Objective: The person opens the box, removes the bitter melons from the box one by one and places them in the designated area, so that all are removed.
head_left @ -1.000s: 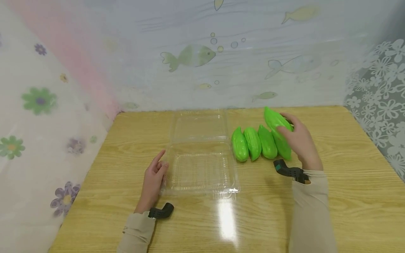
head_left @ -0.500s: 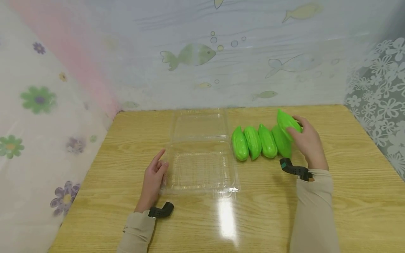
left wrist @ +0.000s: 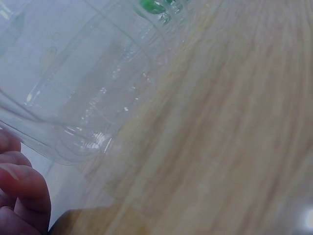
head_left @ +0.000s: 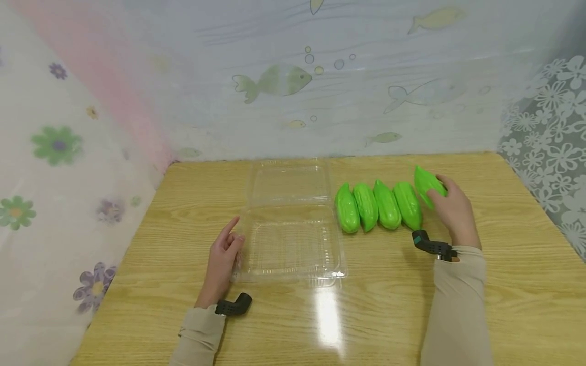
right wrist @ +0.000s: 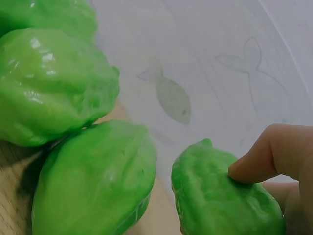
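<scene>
My right hand (head_left: 455, 211) grips a bright green bitter melon (head_left: 427, 184) between thumb and fingers, at the right end of a row. In the right wrist view the thumb presses on the held bitter melon (right wrist: 220, 196), with a narrow gap to its neighbour (right wrist: 98, 181). Several more bitter melons (head_left: 386, 206) lie side by side on the table. Left of them stands a clear plastic clamshell box (head_left: 293, 249), its lid folded back. My left hand (head_left: 223, 259) rests by the box's left edge, index finger extended and the others loosely bent; contact is hard to tell.
The wooden table (head_left: 375, 315) ends at a wall sheet (head_left: 274, 117) with printed fish. A flowered sheet (head_left: 59, 203) hangs on the left side. Black camera mounts (head_left: 235, 305) are worn on both wrists.
My right hand has moved right and down with the bitter melon, from above the last one in the row to beside it. The left hand and box have not moved.
</scene>
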Motion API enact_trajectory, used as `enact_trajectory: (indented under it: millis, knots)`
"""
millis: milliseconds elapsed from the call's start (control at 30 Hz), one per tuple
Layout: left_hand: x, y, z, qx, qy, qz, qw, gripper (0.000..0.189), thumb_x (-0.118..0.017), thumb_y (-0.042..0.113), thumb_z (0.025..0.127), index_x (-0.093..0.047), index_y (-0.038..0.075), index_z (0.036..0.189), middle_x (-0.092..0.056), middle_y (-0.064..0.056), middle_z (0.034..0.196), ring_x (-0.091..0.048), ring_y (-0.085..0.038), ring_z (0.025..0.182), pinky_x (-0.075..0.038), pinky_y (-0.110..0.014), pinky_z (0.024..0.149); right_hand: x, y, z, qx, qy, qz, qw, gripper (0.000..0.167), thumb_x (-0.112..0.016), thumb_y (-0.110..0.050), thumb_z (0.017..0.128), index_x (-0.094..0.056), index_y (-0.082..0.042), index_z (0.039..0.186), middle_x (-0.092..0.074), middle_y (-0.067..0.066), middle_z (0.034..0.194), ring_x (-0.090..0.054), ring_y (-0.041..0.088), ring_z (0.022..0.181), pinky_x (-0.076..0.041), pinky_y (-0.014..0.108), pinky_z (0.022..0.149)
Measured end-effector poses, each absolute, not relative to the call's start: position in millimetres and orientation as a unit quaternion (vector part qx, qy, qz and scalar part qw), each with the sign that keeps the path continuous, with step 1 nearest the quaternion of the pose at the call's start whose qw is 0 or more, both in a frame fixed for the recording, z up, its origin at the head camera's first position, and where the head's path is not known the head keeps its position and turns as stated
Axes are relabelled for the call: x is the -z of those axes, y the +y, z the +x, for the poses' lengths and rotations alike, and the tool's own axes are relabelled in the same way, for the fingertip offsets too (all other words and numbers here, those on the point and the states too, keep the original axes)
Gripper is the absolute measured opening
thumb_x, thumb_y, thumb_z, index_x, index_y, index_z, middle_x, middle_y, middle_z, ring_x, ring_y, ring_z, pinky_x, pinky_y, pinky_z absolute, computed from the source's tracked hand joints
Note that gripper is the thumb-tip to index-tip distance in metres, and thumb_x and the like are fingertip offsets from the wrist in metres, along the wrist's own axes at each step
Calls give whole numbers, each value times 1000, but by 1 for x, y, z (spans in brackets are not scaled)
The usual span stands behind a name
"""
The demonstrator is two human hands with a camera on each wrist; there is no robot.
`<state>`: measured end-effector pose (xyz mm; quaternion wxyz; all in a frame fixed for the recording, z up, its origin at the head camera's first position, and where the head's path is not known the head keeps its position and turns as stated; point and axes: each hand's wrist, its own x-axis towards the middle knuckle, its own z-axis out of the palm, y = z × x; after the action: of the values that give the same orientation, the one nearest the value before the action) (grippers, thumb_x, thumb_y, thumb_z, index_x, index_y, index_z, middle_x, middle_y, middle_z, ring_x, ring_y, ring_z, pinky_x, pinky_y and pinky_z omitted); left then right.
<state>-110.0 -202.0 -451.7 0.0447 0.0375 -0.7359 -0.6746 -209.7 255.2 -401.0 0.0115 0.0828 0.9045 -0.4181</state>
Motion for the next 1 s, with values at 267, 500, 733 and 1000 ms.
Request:
enact_trajectory:
  millis: [267, 500, 733, 1000]
  knots:
    - [463, -206, -113, 676, -734, 48, 45, 47, -50, 12, 92, -37, 18, 137, -43, -5, 71, -39, -9, 47, -36, -23, 42, 408, 260, -210, 390, 916, 85, 35, 63, -32, -35, 92, -8, -6, 143, -25, 30, 135, -33, 42, 107, -33, 51, 77]
    - [475, -209, -118, 668, -741, 39, 56, 47, -50, 14, 92, -37, 22, 137, -43, -3, 71, -38, -10, 47, -36, -25, 42, 421, 266, -215, 396, 912, 92, 46, 66, -36, -34, 91, -6, -9, 144, -18, 29, 139, -28, 47, 115, -27, 60, 86]
    - [475, -209, -119, 669, -741, 35, 55, 48, -50, 14, 92, -37, 22, 137, -43, -3, 71, -38, -9, 47, -36, -24, 42, 430, 269, -216, 396, 912, 88, 67, 67, -35, -35, 91, -4, -6, 143, -16, 30, 140, -26, 48, 116, -26, 60, 87]
    - [476, -208, -118, 671, -737, 53, 63, 45, -51, 15, 91, -40, 22, 135, -44, -5, 72, -38, -10, 47, -35, -24, 42, 427, 269, -214, 404, 909, 75, 68, 69, -33, -44, 92, -8, -5, 143, -17, 30, 139, -18, 51, 122, -20, 61, 92]
